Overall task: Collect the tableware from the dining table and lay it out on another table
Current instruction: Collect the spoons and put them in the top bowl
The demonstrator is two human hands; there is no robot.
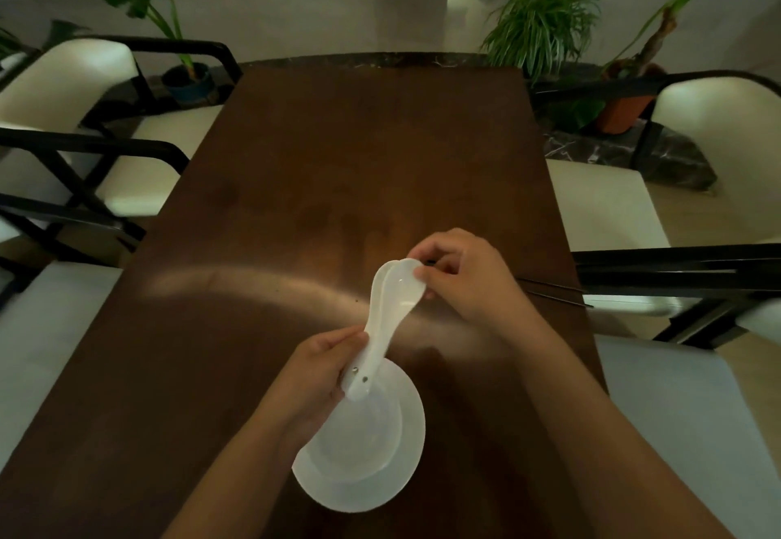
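Two white ceramic spoons [391, 310], nested one on the other, held in the air over the near half of the brown counter [296, 183], between both hands. Left hand [323, 373] wrapped round the handle ends, fingers [338, 337] curled and thumb against the handles, just above a stack of white dishes. Right hand [460, 276] at the bowl ends, fingers [427, 249] bent and pinching the rim of the upper spoon bowl, thumb tip on its edge. Same right hand also seems to carry dark chopsticks [553, 291], thin sticks running out toward the right edge of the counter; cannot tell exactly how gripped, since hidden by the palm. Stack of dishes: a white plate [405, 454] near the near edge of the counter, a shallower white bowl [363, 441] sitting in it; whether flat on the counter or tilted in the left hand, cannot tell. Around the counter, cream chairs [63, 82] with black frames along both long sides. Beyond the far edge, potted plants [545, 18] on a pale floor.
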